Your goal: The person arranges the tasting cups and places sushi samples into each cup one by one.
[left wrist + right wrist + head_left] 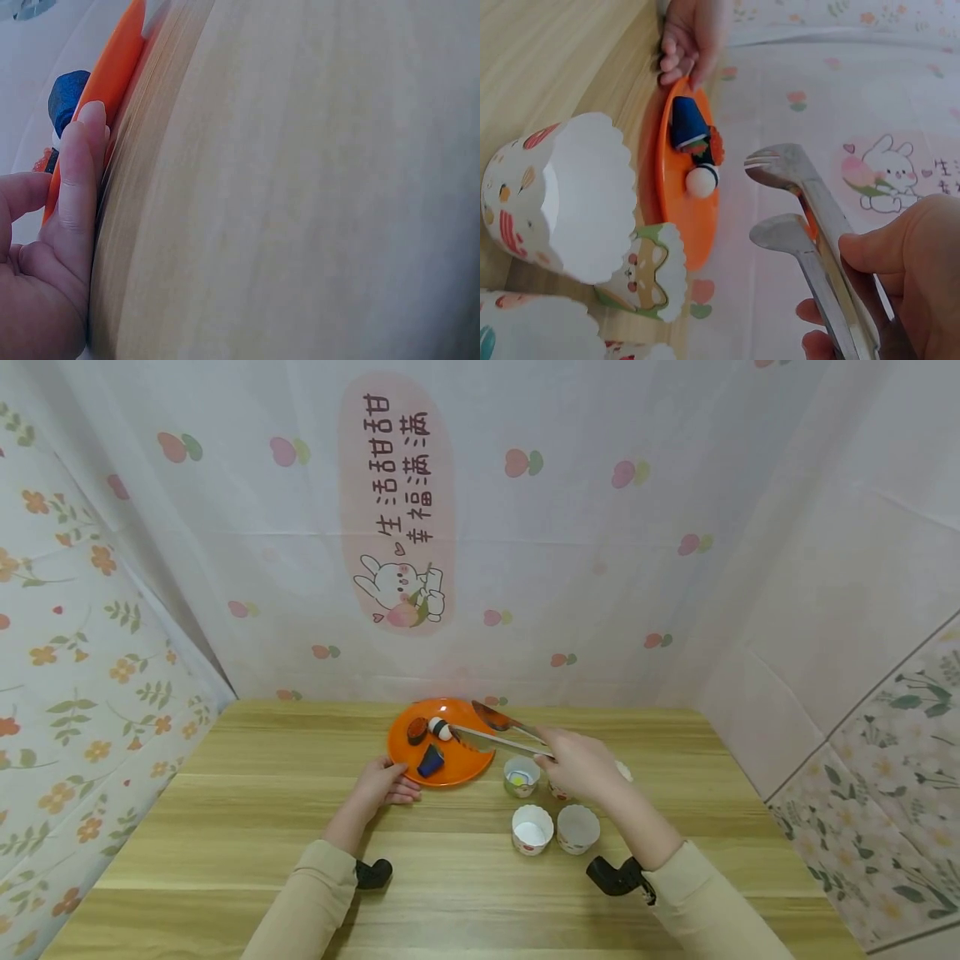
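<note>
My left hand pinches the near left rim of an orange plate, thumb over the edge and fingers under it. On the plate lie three toy sushi pieces: a red-topped one, a white one with a black band and a blue-wrapped one. My right hand grips metal tongs. Their tips are spread apart with nothing between them in the right wrist view. In the head view, one tip overlaps the plate close by the white piece.
Several paper cups stand right of the plate, among them a green-patterned cup with something yellow inside and two white cups nearer me. Behind the wooden table hangs a printed curtain.
</note>
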Tool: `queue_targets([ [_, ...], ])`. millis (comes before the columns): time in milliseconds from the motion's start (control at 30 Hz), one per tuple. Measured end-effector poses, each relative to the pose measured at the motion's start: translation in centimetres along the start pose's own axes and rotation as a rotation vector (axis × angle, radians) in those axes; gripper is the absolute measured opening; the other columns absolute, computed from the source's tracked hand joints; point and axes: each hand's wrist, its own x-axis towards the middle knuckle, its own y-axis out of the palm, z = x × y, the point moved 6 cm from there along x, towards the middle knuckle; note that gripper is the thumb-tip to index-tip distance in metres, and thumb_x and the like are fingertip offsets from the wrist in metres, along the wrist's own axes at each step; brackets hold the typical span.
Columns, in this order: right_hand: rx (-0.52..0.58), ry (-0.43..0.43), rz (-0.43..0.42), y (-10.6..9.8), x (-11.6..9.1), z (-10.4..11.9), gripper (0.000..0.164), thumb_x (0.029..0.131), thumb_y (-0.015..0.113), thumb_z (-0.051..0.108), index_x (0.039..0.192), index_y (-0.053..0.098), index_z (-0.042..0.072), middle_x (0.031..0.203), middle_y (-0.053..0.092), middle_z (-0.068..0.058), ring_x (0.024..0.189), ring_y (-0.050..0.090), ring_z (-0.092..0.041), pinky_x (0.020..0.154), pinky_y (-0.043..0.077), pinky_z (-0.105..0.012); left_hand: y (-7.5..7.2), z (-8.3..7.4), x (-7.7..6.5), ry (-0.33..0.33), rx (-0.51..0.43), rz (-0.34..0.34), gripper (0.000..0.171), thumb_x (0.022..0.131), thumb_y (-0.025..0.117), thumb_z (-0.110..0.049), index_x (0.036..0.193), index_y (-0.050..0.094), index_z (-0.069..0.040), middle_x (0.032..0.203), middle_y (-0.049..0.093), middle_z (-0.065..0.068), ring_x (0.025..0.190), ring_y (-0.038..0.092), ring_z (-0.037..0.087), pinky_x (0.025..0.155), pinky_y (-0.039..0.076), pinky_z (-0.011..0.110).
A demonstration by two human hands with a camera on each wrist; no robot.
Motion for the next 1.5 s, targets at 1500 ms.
queue_targets([
  [1500,-0.019,0.070,0.068,4.2,5.8,2.9,0.035,0.093,0.063,0.020,0.127,0.060,0.010,0.106,0.067,-0.009,0.077,0.062,-0.021,0.055,0.049,-0.032,0.1,-0.1,0.0,0.008,-0.002,0.008,0.023,0.103,0.042,-0.011,0.115,0.040,0.008,0.071,0.067,0.015,0.058,0.068,0.021,0.054,0.057,0.030],
])
